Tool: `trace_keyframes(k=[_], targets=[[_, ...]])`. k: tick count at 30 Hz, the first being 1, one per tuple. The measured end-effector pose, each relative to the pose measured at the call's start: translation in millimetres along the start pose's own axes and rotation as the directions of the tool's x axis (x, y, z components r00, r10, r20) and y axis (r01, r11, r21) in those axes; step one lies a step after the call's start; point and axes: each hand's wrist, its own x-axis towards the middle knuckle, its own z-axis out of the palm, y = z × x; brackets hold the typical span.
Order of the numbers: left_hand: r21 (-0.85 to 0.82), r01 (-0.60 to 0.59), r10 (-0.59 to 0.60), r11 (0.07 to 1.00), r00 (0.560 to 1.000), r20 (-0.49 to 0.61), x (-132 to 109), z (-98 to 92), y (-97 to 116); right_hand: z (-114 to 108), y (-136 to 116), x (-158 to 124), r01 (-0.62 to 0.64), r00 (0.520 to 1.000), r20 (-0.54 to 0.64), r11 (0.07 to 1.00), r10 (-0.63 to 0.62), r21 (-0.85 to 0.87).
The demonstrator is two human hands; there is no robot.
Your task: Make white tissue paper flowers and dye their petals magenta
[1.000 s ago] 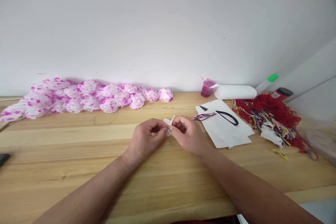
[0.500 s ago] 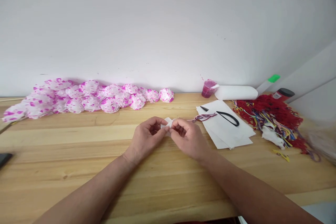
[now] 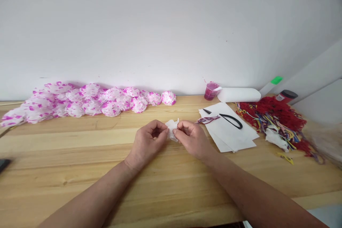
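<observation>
Between my two hands is a small piece of white tissue paper, its crinkled edges fanning up. My left hand pinches its left side between thumb and forefinger. On the other side, the thumb and fingertips of my right hand are closed on the paper too. Just right of that hand lies a loop of purple and pink yarn. It partly rests on white paper sheets, where black-handled scissors also lie.
White paper flowers with magenta specks line the wall at left. At the back right stand a cup of magenta liquid, a white roll and a dark jar. Tangled red and mixed yarn lies in front. A dark object is at the left edge.
The tissue paper between my fingers has spread wider and stands out more. My hands have moved slightly apart. The view has shifted a little.
</observation>
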Motion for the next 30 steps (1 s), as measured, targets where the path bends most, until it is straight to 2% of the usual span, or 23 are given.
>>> trace_keyframes(k=[4,8,12,15,18,22,27,30], targets=[[-0.080,-0.004,0.008,0.997,0.999,0.042,0.7,-1.3,0.5,1.6,0.6,-3.7,0.081,0.997,0.003,0.994,-0.081,-0.077],[-0.064,0.003,-0.001,0.998,0.999,0.032,1.3,-1.2,1.5,3.3,-0.3,-5.8,0.182,0.983,-0.004,0.971,-0.185,-0.155],[-0.059,0.028,-0.029,0.998,0.999,-0.022,2.8,-0.8,0.6,3.2,-3.3,-5.2,0.090,0.995,-0.017,0.982,-0.095,-0.165],[0.017,-0.014,0.015,1.000,0.999,-0.052,1.7,0.2,2.4,2.0,-5.1,-4.1,0.004,1.000,-0.010,0.998,-0.005,-0.063],[0.076,-0.062,0.066,0.995,0.997,-0.049,-0.4,1.0,5.4,0.9,-2.2,-2.0,-0.033,0.999,-0.016,0.998,0.034,0.061],[0.008,0.002,-0.002,1.000,0.999,-0.038,-0.2,-0.3,6.3,0.6,2.3,0.5,-0.078,0.996,0.045,0.983,0.071,0.167],[-0.169,0.074,-0.065,0.983,0.996,0.059,1.7,-1.3,4.5,1.5,1.4,-0.9,-0.003,0.998,0.060,0.997,-0.001,0.078],[-0.194,0.083,-0.077,0.978,0.996,0.037,2.8,-0.6,2.6,1.9,1.6,-2.1,0.015,0.998,0.055,1.000,-0.015,0.006]])
